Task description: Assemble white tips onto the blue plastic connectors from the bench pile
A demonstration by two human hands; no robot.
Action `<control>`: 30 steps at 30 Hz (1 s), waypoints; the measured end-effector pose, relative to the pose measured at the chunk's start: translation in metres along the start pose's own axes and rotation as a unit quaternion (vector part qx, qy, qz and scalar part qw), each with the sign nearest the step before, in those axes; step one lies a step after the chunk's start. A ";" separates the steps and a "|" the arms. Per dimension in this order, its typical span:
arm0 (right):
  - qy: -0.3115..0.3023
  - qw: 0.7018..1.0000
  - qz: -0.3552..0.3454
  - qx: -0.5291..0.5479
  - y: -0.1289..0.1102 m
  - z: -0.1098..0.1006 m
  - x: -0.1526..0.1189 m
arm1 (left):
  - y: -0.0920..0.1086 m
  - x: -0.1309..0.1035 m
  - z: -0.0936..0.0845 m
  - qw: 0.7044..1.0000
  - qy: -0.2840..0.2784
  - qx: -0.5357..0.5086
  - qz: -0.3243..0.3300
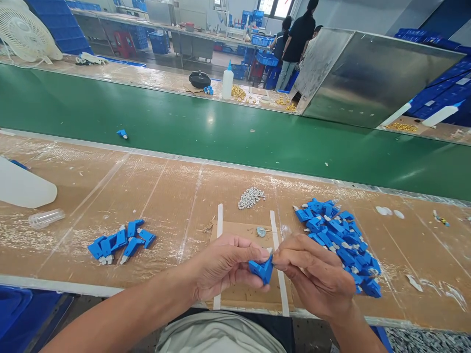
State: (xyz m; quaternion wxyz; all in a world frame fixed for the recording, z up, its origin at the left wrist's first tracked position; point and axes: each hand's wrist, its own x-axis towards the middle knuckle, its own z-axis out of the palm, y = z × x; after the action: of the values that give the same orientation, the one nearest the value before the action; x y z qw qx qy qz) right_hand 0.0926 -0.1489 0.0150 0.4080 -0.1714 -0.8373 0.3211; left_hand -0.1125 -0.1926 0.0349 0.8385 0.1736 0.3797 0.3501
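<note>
Over the cardboard mat, my left hand (235, 262) pinches a small angular blue plastic part (261, 270) between thumb and fingers. My right hand (316, 274) is closed with its fingertips against the right side of that part. Whatever those fingertips hold is too small or hidden to make out. Just beyond the hands lies a small pale-blue lump with a thin stick (261, 232). Farther back is a little heap of grey pieces (251, 197). A big pile of blue parts with whitish ends (334, 235) lies beside my right hand, and a smaller group (121, 240) lies to the left.
A green conveyor belt (206, 132) runs behind the bench, carrying one blue part (122, 134). White bottles (25, 184) and a clear plastic tube (46, 218) lie at the left. Across the belt are a white glue bottle (227, 82), brass-coloured pieces and a metal box (375, 78). People stand far back.
</note>
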 end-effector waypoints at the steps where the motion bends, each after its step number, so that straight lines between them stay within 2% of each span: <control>1: 0.005 1.000 -0.004 -0.002 -0.001 0.001 0.000 | 0.000 0.001 -0.001 1.000 -0.001 0.002 0.000; 7: -0.018 1.000 -0.004 0.017 0.001 -0.003 0.002 | -0.002 0.007 -0.006 0.999 -0.004 0.036 0.010; 13: -0.017 0.981 0.106 0.160 0.011 -0.010 0.007 | 0.002 0.010 -0.006 0.985 -0.017 0.146 0.087; 19: -0.050 0.969 0.164 0.180 0.020 -0.011 0.009 | 0.001 0.015 -0.005 0.974 0.008 0.212 0.081; 22: -0.018 0.965 0.201 0.167 0.029 -0.011 0.003 | 0.012 0.028 -0.011 0.958 0.002 0.275 0.086; 24: 0.033 0.954 0.244 0.169 0.034 -0.012 -0.006 | 0.035 0.042 -0.016 0.912 0.060 0.385 0.130; 25: 0.055 0.947 0.265 0.171 0.035 -0.013 -0.011 | 0.051 0.050 -0.019 0.872 0.111 0.448 0.163; 26: 0.071 0.941 0.283 0.172 0.035 -0.014 -0.017 | 0.070 0.058 -0.020 0.818 0.178 0.509 0.201; 28: 0.076 0.936 0.308 0.149 0.030 -0.016 -0.029 | 0.109 0.072 -0.021 0.738 0.270 0.563 0.256; 30: 0.061 0.933 0.336 0.117 0.019 -0.020 -0.044 | 0.144 0.083 -0.019 0.684 0.318 0.589 0.291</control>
State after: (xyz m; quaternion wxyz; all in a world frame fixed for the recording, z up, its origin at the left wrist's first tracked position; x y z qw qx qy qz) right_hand 0.1357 -0.1509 -0.0141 0.3440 -0.4128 -0.6610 0.5237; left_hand -0.1540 -0.0328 0.0596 0.2487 0.6114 0.6820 0.3151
